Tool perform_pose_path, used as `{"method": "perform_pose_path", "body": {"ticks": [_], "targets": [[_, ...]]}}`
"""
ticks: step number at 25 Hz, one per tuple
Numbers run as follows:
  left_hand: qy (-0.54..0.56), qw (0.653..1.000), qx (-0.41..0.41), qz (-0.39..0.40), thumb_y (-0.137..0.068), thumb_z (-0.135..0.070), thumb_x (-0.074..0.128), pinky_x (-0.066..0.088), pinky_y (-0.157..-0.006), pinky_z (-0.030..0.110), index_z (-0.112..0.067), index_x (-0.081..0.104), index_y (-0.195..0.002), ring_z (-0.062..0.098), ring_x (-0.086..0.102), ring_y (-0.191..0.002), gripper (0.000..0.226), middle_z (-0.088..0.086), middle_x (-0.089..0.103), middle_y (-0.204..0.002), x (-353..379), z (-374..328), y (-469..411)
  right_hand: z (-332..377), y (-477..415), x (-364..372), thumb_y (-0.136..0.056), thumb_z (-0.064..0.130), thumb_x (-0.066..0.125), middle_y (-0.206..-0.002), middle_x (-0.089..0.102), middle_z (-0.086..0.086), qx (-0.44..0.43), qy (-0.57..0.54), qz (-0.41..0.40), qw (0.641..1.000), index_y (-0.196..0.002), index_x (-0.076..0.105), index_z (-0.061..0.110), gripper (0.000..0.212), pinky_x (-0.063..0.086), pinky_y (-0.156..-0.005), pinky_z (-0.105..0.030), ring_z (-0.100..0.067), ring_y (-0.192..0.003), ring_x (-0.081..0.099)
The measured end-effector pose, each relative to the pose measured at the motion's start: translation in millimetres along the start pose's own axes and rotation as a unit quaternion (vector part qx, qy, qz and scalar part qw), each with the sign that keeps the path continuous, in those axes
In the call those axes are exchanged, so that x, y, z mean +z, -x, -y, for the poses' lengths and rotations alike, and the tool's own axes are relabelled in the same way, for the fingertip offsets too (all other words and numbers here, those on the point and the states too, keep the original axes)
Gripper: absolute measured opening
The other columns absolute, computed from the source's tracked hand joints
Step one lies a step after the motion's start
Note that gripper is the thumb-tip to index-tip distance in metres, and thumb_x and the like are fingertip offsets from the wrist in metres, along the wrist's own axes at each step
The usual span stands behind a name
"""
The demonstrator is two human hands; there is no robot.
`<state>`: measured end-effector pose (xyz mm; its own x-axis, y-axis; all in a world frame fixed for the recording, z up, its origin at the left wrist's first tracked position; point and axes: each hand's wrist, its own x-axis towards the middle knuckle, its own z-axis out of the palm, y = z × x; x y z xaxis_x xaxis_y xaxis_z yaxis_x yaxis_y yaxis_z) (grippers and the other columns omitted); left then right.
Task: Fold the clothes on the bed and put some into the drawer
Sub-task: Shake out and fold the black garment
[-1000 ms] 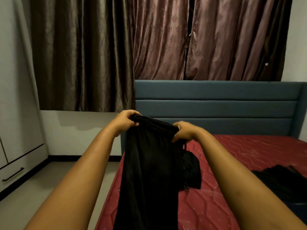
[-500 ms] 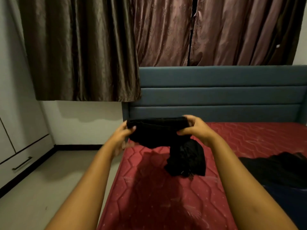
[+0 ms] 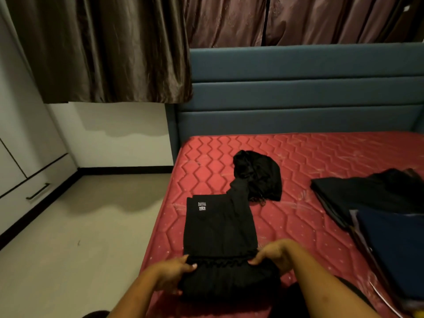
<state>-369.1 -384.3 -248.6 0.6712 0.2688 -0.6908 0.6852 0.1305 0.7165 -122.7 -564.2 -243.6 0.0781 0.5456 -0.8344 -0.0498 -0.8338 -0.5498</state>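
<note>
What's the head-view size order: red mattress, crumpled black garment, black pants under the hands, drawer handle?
1. red mattress
2. black pants
3. crumpled black garment
4. drawer handle
The pants are nearest the camera, so 2 versus 3 is unsure.

Both bare forearms reach forward from the bottom edge of the view and converge slightly, with the hands low and close to the body. The left hand (image 3: 171,275) is turned inward, its thumb on top and its fingers curled round the left end of the bunched edge of a black garment (image 3: 220,230), which it grips. The right hand (image 3: 274,257) sits a little farther forward, knuckles up, fingers curled down over the right end of the same edge.
</note>
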Motion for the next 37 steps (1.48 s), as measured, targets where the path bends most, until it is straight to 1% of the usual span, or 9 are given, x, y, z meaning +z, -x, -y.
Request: {"method": "perform_pose_path", "body": {"ticks": [3,7,12,16,20,23,25,30,37], "targets": [[-0.037,0.996,-0.07,0.037,-0.101,-0.029,0.045,0.041,-0.063,0.026,-0.024,0.046,-0.118,0.011,0.048,-0.076,0.018,-0.002,0.054,-0.101,-13,-1,0,5,-5,-3,-0.084,0.025,0.068,-0.083,0.073,0.005,0.025,0.04,0.01,0.999,-0.101,0.061,0.024,0.018,0.054,-0.065,-0.031,-0.015,-0.077,0.067],[-0.05,0.993,0.092,-0.055,-0.099,-0.02,0.05,0.047,-0.069,0.026,-0.025,0.042,-0.131,0.012,0.054,-0.091,0.033,0.003,0.054,-0.125,-29,-46,-1,34,-14,-16,-0.085,0.012,0.069,-0.119,0.066,-0.007,-0.119,-0.071,-0.079,0.987,-0.121,0.056,0.022,0.04,0.055,-0.073,-0.033,-0.022,-0.097,0.065],[-0.049,0.958,0.17,-0.227,-0.097,-0.013,0.053,0.049,-0.076,0.03,-0.015,0.052,-0.127,0.019,0.058,-0.099,0.03,0.01,0.062,-0.116,-47,-105,-54,83,-43,-43,-0.087,-0.006,0.061,-0.116,0.062,-0.018,-0.272,-0.091,-0.287,0.914,-0.126,0.052,0.001,0.041,0.05,-0.073,-0.024,-0.021,-0.093,0.058],[-0.103,0.937,0.159,-0.293,-0.092,-0.016,0.061,0.045,-0.098,0.037,-0.011,0.057,-0.127,0.028,0.058,-0.116,0.035,0.013,0.063,-0.123,-66,-111,-113,98,-84,-66,-0.085,0.003,0.068,-0.12,0.062,-0.015,-0.261,-0.07,-0.36,0.893,-0.123,0.055,0.006,0.04,0.046,-0.09,-0.032,-0.02,-0.101,0.057],[-0.134,0.918,0.093,-0.361,-0.095,-0.035,0.054,0.032,-0.108,0.04,-0.023,0.049,-0.135,0.036,0.041,-0.129,0.042,0.018,0.045,-0.14,-73,-107,-155,111,-118,-78,-0.089,0.023,0.067,-0.122,0.061,-0.011,-0.21,0.007,-0.41,0.887,-0.128,0.052,0.014,0.043,0.041,-0.086,-0.028,-0.027,-0.111,0.057],[-0.104,0.924,0.032,-0.367,-0.09,-0.049,0.057,0.023,-0.112,0.043,-0.032,0.036,-0.143,0.042,0.021,-0.138,0.059,0.018,0.016,-0.154,-66,-97,-172,106,-133,-73,-0.089,0.042,0.063,-0.136,0.044,-0.016,-0.131,0.029,-0.497,0.857,-0.14,0.039,0.028,0.059,0.036,-0.101,-0.04,-0.037,-0.124,0.044],[-0.093,0.927,0.02,-0.362,-0.077,-0.054,0.07,0.026,-0.112,0.043,-0.036,0.025,-0.147,0.04,0.026,-0.137,0.085,0.019,0.022,-0.15,-62,-84,-174,92,-135,-59,-0.084,0.052,0.065,-0.143,0.035,-0.014,-0.092,0.015,-0.531,0.842,-0.149,0.022,0.034,0.08,0.033,-0.104,-0.047,-0.04,-0.128,0.037],[-0.111,0.934,0.088,-0.328,-0.074,-0.02,0.079,0.041,-0.102,0.039,-0.031,0.023,-0.147,0.036,0.049,-0.119,0.093,0.021,0.041,-0.13,-42,-61,-163,68,-140,-28,-0.09,0.042,0.059,-0.139,0.043,-0.016,-0.127,0.138,-0.509,0.84,-0.151,-0.001,0.043,0.086,0.039,-0.1,-0.044,-0.037,-0.122,0.048],[-0.294,0.877,0.034,-0.377,-0.087,-0.015,0.061,0.047,-0.094,0.04,-0.029,0.05,-0.121,0.031,0.054,-0.109,0.039,0.012,0.039,-0.135,-76,-40,-109,68,-119,-7,-0.094,0.01,0.053,-0.143,0.04,-0.016,-0.216,0.272,-0.296,0.89,-0.148,0.03,0.036,0.064,0.03,-0.11,-0.03,-0.03,-0.133,0.042]]}}
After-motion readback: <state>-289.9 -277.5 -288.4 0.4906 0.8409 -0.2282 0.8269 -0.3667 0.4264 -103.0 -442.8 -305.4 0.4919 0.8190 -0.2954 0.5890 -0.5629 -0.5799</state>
